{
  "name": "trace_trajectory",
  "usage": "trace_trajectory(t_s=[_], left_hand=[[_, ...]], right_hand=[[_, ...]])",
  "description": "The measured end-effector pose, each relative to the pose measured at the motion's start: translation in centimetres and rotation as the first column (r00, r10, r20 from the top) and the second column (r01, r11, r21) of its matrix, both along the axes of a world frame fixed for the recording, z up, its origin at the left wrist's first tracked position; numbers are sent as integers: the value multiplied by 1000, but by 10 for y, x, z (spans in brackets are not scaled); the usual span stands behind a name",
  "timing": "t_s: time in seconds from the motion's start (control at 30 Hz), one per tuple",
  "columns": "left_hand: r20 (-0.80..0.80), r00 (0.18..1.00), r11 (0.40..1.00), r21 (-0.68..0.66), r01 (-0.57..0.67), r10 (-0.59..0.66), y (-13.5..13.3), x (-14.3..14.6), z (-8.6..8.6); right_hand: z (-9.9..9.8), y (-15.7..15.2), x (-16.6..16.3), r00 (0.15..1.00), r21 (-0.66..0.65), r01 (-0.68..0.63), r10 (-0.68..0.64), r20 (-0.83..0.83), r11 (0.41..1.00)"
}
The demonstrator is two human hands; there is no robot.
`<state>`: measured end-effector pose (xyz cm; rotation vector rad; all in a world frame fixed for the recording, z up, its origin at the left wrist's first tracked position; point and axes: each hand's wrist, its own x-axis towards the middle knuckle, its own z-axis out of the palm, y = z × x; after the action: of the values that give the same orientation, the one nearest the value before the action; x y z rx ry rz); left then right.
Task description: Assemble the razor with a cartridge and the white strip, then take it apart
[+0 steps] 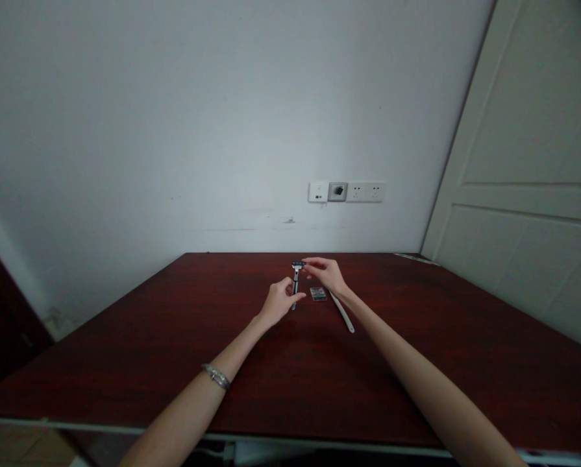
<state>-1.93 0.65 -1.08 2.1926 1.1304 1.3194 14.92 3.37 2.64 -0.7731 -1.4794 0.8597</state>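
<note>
My left hand (279,299) is closed round the handle of a razor (296,280), which stands upright over the dark red table (124,350). My right hand (325,274) pinches the razor's dark head at the top. A small clear blade cartridge case (318,294) lies on the table just below my right hand. A white stick-like object (345,316) lies beside it, partly under my right wrist. A silver bracelet (216,376) sits on my left forearm.
A white wall rises behind the table, with a row of sockets (347,192) above the far edge. A cream door (528,168) stands to the right. The table's pale front edge (100,428) runs along the bottom.
</note>
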Motion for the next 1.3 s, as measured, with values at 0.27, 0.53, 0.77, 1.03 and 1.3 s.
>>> trace_trajectory(t_s=[0.27,0.53,0.77,1.03,1.3], left_hand=[[-8,1000,1000,19,4,-4,-2,1,1],[3,1000,1000,15,6,-6,-2,1,1],[31,999,1000,-15,21,-20,-2,2,0],[3,1000,1000,6,-12,12,-4,1,2],[-4,1000,1000,13,17,-17,-4,-2,4]], right_hand=[[4,-5,-2,1000,-1,9,-9,6,1000],[7,-9,-3,999,5,14,-14,38,1000],[8,-11,-3,998,4,12,-12,57,1000],[12,-17,-5,995,8,-2,1,103,1000],[12,-17,-6,992,-12,-10,12,127,1000]])
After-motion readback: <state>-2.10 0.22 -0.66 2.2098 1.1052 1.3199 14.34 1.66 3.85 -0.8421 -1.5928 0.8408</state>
